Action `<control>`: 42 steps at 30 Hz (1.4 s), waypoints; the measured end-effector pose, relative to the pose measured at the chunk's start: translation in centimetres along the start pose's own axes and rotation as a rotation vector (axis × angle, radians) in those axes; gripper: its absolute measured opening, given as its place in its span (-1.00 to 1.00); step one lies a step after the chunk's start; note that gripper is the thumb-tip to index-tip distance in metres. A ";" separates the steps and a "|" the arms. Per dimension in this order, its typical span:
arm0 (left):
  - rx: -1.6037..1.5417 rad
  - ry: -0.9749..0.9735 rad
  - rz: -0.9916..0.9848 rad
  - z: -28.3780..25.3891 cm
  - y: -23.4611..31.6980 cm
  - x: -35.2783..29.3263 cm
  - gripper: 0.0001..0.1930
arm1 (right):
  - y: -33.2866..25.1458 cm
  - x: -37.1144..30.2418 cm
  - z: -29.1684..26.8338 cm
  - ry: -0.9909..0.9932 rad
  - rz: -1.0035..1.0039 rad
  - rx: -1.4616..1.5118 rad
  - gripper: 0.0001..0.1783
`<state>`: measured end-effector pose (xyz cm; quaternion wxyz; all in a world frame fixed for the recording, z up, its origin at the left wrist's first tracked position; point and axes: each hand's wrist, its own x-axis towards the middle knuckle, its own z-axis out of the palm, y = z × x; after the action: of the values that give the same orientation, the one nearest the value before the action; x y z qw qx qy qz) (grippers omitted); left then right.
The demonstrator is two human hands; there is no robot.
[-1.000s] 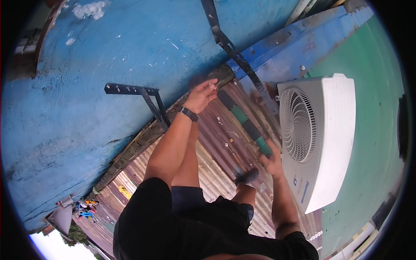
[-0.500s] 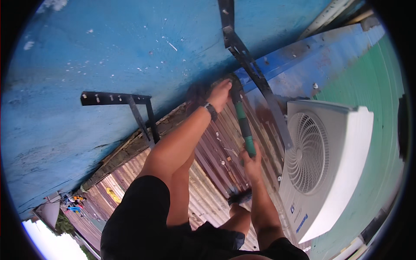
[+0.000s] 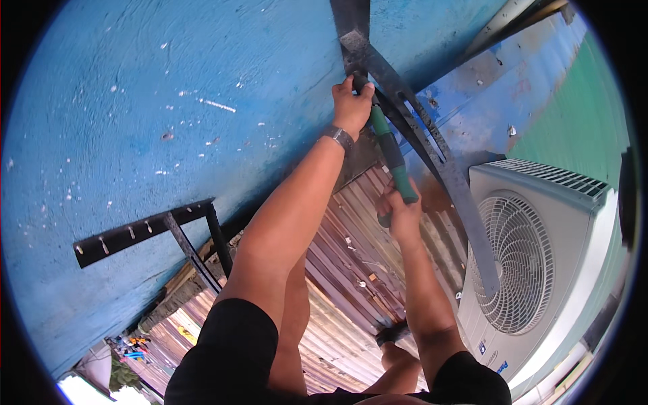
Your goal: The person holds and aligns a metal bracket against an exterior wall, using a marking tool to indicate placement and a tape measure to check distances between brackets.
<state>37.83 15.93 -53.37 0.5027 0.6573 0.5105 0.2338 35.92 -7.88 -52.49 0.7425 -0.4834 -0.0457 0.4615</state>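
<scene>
With both hands I hold a long green-and-black power drill [image 3: 389, 150] in front of the blue wall [image 3: 223, 61]. My left hand [image 3: 352, 108], with a dark watch on its wrist, is closed round the drill's dark front end. My right hand [image 3: 403, 210] grips its green rear end. The drill's front lies close by the upright of a black metal bracket [image 3: 354, 40] on the wall; whether they touch I cannot tell. Any bit at the tip is hidden. A slanting arm of this bracket runs down past the drill's right side.
A white air-conditioner outdoor unit [image 3: 513, 270] stands at the right, behind the bracket's lower arm. To the left, a second black bracket [image 3: 138, 231] with bolts juts from the wall. Below me lies corrugated metal roofing [image 3: 337, 250]; several coloured items [image 3: 135, 351] lie far left.
Both hands and the drill have moved up and slightly right, bringing the drill's front from the wall's lower edge to the bracket's upright. The view has shifted too. My grip stays closed.
</scene>
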 end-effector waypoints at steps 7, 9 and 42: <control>-0.039 -0.026 0.023 0.0 -0.4 1.1 -0.35 | -0.8 1.4 0.2 0.005 0.046 0.070 -0.81; -0.043 -0.047 0.030 -0.6 -0.5 1.3 -0.35 | -0.6 1.7 0.3 0.005 0.051 0.076 -0.79; -0.447 -0.147 -0.407 4.3 -2.3 6.5 -0.82 | -5.4 1.3 2.1 0.127 0.129 -0.310 -0.89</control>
<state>42.77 19.94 -58.45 0.7068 0.4297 0.5300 0.1867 39.03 -6.10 -47.76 0.6292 -0.6222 -0.0381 0.4643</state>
